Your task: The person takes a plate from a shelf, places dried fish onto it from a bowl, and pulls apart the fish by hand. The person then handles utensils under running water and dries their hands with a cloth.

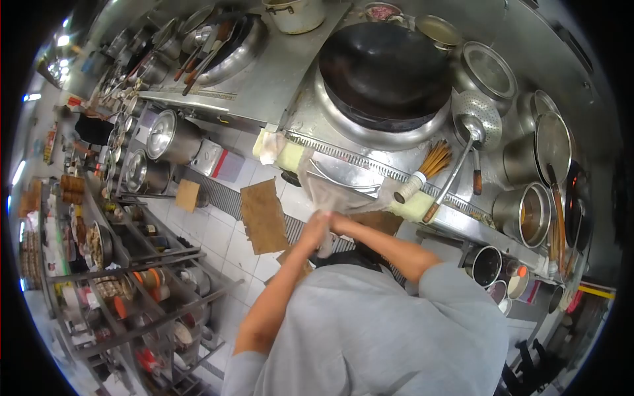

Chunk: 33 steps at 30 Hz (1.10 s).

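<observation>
In the head view, my left hand and my right hand are close together in front of my body. Both are closed around a bunched, pale cloth. It spreads out above my fists toward the stove edge, and a short end hangs below them. Motion blurs the cloth and my fingers a little. Beyond the hands, a large black wok sits on the stove ring. A bamboo brush lies on the stove's front edge, right of the cloth.
A perforated skimmer and a ladle rest right of the wok, near several metal pots. Shelving with containers stands on the left. Flattened cardboard lies on the tiled floor. Another person is at the far left.
</observation>
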### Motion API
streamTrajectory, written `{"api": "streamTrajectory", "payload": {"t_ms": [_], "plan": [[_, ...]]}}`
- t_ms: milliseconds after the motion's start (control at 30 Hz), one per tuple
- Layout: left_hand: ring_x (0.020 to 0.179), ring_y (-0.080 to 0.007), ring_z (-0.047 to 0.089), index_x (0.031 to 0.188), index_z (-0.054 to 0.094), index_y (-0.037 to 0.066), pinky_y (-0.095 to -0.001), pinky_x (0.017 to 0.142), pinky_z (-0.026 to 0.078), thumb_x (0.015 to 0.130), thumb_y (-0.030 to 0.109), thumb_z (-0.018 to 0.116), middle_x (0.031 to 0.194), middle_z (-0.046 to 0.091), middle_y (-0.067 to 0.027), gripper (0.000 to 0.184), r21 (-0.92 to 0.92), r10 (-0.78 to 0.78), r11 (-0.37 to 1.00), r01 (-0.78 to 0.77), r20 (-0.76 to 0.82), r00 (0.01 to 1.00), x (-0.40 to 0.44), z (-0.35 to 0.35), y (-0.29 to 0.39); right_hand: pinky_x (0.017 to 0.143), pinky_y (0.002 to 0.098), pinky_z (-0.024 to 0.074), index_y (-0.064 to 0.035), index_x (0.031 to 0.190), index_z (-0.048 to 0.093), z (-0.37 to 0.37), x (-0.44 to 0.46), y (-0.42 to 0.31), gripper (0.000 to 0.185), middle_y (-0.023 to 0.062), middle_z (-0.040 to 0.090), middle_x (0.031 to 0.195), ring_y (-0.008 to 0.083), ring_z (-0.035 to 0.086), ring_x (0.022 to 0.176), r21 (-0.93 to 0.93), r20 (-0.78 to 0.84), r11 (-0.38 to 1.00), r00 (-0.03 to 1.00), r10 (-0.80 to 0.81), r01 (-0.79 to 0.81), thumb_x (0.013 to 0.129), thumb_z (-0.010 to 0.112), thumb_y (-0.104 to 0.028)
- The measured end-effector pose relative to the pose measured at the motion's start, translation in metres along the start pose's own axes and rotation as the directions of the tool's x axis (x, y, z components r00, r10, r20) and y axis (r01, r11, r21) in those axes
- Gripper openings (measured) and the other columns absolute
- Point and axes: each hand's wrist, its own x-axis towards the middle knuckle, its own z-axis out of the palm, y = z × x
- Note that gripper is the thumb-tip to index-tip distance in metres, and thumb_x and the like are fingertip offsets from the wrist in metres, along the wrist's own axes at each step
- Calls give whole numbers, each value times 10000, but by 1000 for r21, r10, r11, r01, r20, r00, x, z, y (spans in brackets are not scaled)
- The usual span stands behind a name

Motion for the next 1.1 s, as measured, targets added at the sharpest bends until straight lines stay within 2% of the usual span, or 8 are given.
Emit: {"api": "streamTrajectory", "payload": {"t_ms": [167,267,333,500,567,633,867,1100], "plan": [[1019,-277,607,1236,530,-11,-370,923,470,972,410,436,1180,603,-158,505,-439,-464,661,609,399,791,8,-71,88,782,434,483,14,890,632,-18,3,-69,209,168,673,878,282,652,865,-415,219,851,943,-249,321,838,534,-163],[1049,-264,591,1154,559,44,-419,951,457,994,384,396,1100,620,-119,410,-911,-292,48,410,380,878,6,-72,88,818,419,493,-4,989,624,-28,22,-78,220,141,665,959,257,647,919,185,371,978,928,26,-101,840,547,-146],[1060,-258,585,1168,550,44,-413,952,457,994,370,406,1122,612,-108,396,-938,-334,54,342,306,891,5,-63,85,850,432,497,-53,1048,613,-15,12,-75,228,89,636,1030,238,612,988,998,24,68,998,-55,-21,857,574,-172],[1112,-239,556,1233,531,106,-395,978,442,977,311,462,1188,588,-83,335,-896,-414,281,345,212,885,15,-77,57,963,422,448,-51,1252,482,3,-21,-40,441,103,527,1235,213,489,1170,970,45,243,969,-241,16,910,574,-313],[1084,-241,574,1196,560,85,-390,958,443,964,309,493,1157,607,-76,329,-866,-383,312,390,261,886,13,-97,90,1012,502,386,-47,1325,426,-10,-37,-11,576,110,521,1254,268,485,1179,838,340,353,904,259,-416,930,525,-455],[1021,-267,607,1126,602,1,-402,864,469,944,347,511,1067,645,-99,402,149,-206,974,169,290,935,8,-108,105,1001,591,358,-41,1352,395,-8,-46,-10,688,133,501,1284,312,448,1231,905,346,184,915,209,-384,916,485,-565],[1048,-222,578,1224,533,-2,-360,912,460,990,369,467,1144,602,-90,444,-753,-408,337,565,424,809,14,-36,119,981,545,410,-152,1248,514,-17,-11,-49,536,182,580,1178,365,568,1082,916,396,-46,917,-54,-399,892,524,-553],[985,-221,611,1229,534,-12,-352,839,498,988,306,496,1112,624,-121,401,-717,-329,631,294,96,940,30,-31,106,911,437,478,-89,1108,577,-8,-8,-80,438,110,635,1074,281,614,984,986,39,-167,985,170,-10,953,445,-477]]}}
